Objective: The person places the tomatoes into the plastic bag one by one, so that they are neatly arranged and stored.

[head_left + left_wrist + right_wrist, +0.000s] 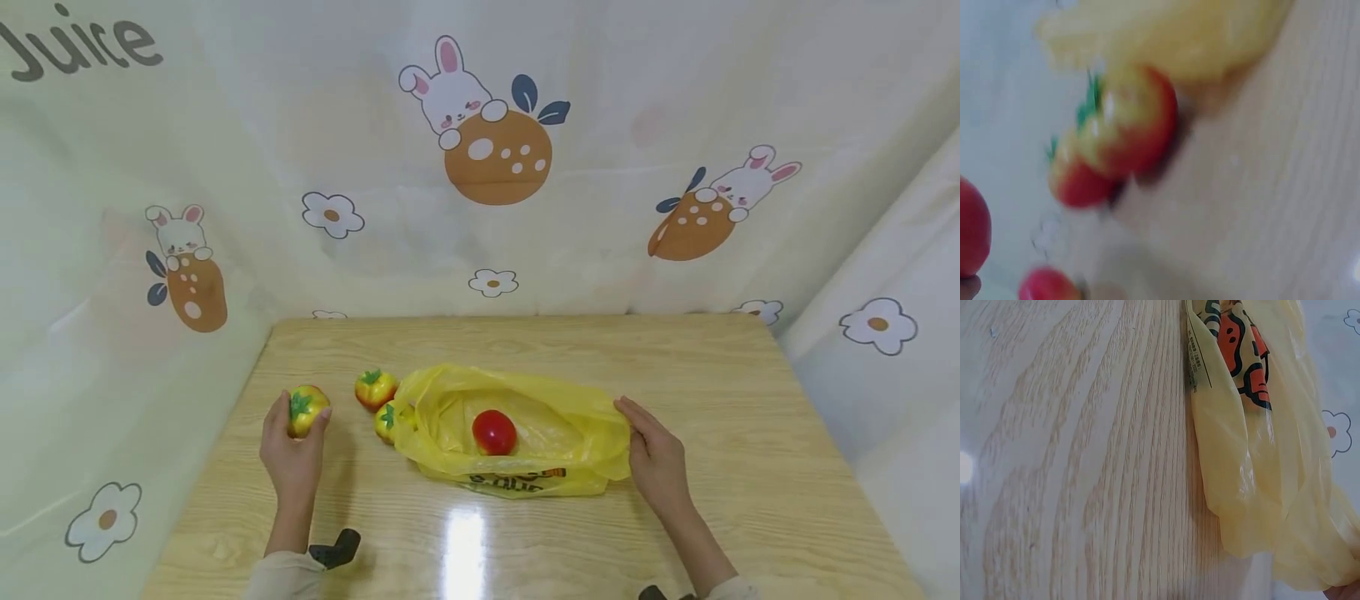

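Note:
At the left of the head view my left hand (294,454) holds a yellow-and-red tomato (303,414) with a green leafy top, between thumb and fingers. The tomato's red side (972,228) shows at the edge of the left wrist view. My right hand (660,462) pinches the right rim of a yellow plastic bag (540,387), whose mouth gapes upward. A red tomato (494,432) lies inside. Two more tomatoes, one farther back (375,390) and one nearer (385,422), sit at the bag's left end; the bag partly covers the nearer one.
A wooden table (720,400) bears everything, backed and flanked by a printed curtain (600,267). In the blurred left wrist view, another red fruit (1047,284) shows at the bottom edge. Dark wrist mounts (337,550) stick out near the sleeves.

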